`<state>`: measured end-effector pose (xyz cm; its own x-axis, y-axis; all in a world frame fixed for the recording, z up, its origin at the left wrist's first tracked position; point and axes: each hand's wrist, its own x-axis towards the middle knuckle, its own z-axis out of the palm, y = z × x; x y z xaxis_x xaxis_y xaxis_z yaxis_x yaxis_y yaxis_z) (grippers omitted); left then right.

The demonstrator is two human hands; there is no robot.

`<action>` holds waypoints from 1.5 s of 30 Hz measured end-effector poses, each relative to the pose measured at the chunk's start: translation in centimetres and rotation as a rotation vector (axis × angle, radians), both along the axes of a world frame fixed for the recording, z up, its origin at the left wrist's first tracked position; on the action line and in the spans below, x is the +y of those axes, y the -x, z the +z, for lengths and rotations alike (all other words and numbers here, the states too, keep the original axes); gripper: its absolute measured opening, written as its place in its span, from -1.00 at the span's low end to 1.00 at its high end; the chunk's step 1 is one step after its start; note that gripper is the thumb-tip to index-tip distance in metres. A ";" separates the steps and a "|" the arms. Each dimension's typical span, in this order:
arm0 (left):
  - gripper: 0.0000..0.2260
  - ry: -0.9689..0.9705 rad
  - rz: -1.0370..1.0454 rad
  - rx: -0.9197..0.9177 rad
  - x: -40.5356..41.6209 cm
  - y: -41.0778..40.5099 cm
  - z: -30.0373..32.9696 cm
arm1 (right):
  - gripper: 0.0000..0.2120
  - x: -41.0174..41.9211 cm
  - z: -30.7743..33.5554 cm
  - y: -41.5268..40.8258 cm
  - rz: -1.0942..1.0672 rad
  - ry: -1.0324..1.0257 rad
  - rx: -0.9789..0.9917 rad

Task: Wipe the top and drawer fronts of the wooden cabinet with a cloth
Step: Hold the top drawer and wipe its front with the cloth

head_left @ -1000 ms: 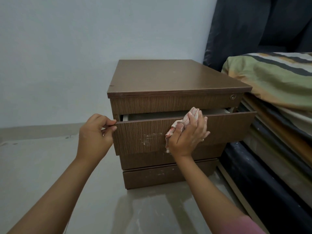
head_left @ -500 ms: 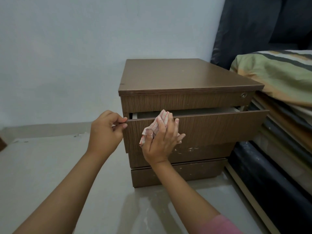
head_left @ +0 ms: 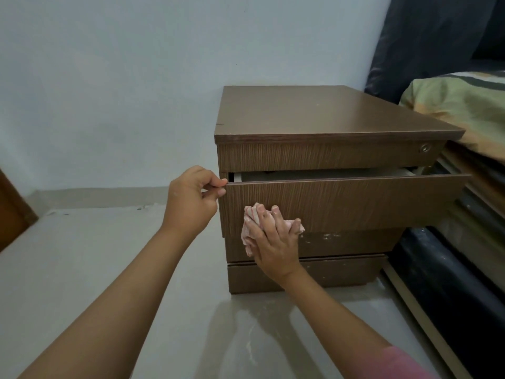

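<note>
A brown wooden cabinet (head_left: 314, 116) stands on the floor against the pale wall. Its second drawer (head_left: 369, 203) is pulled partly out. My left hand (head_left: 191, 201) pinches that drawer front's upper left corner. My right hand (head_left: 273, 239) presses a crumpled pink-and-white cloth (head_left: 250, 231) flat against the lower left part of the same drawer front. Two lower drawers sit closed beneath; the one just under the open drawer (head_left: 349, 242) shows whitish smears.
A bed (head_left: 464, 110) with a striped green and orange cover and dark bedding lies close along the cabinet's right side. A keyhole lock (head_left: 424, 148) sits on the top drawer front. The grey floor (head_left: 82, 269) spreads to the left; a dark wooden edge (head_left: 11, 214) shows at far left.
My right hand has slid the cloth leftward and downward across the open drawer front, from its upper middle to its lower left. My left hand keeps its hold on the drawer's corner.
</note>
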<state>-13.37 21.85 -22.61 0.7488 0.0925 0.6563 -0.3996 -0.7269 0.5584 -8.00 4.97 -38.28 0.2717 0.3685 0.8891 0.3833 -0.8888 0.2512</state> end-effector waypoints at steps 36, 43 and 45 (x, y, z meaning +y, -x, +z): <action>-0.92 0.025 0.012 0.019 -0.1 0.5 0.4 | -0.37 3.0 7.1 1.7 0.053 -1.301 0.284; -0.92 0.033 -0.008 0.032 0.1 0.5 0.4 | -0.32 3.3 4.1 2.3 0.095 -1.379 0.360; -0.92 0.034 -0.014 0.046 0.1 0.5 0.5 | -0.32 2.0 4.5 1.8 0.065 -1.388 0.353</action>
<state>-13.87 21.95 -22.14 0.7793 0.1033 0.6181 -0.3832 -0.7020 0.6004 -9.84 7.01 -33.73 0.5671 -0.7064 0.4236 0.2901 -0.3100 -0.9054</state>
